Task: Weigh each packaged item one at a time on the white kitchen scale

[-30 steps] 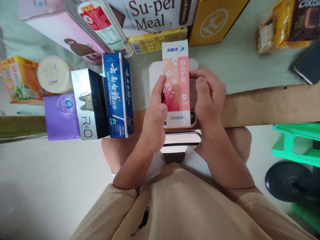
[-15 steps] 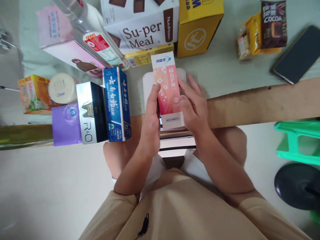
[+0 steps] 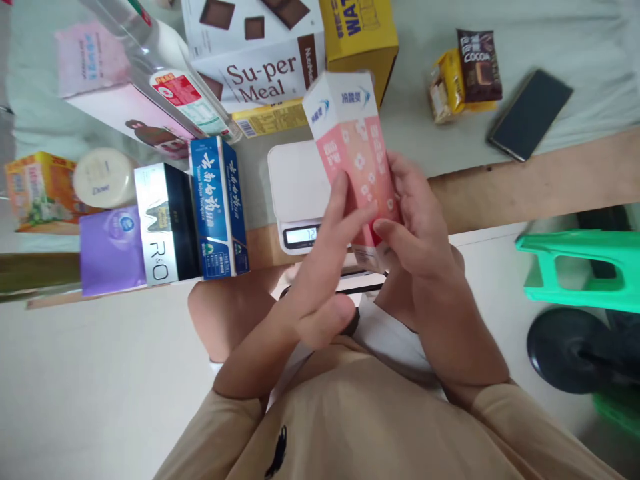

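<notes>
Tilted above the kitchen scale (image 3: pixel 295 180) is a pink and white toothpaste box (image 3: pixel 363 160) printed with small flowers. My right hand (image 3: pixel 423 230) grips its lower right side, thumb across the front and fingers behind. My left hand (image 3: pixel 323 267) lies along the box's left side with its fingers extended and apart; the fingertips overlap the front, apparently touching it. The scale's lit display shows digits, partly covered by my left hand. A blue toothpaste box (image 3: pixel 215 207) stands to the left of the scale.
Left are a black and silver box (image 3: pixel 163 227), a purple pack (image 3: pixel 113 250), a round Dove jar (image 3: pixel 104 178) and an orange box (image 3: pixel 43 190). Behind stand a clear bottle (image 3: pixel 175 87), a Su-per Meal box (image 3: pixel 260 73) and a yellow box (image 3: pixel 357 33). Right lie snack packs (image 3: pixel 477 73) and a phone (image 3: pixel 530 115).
The toothpaste box has come up off the scale and turned, showing two long sides. My left hand's fingers have spread, and the scale's plate and display have come into view.
</notes>
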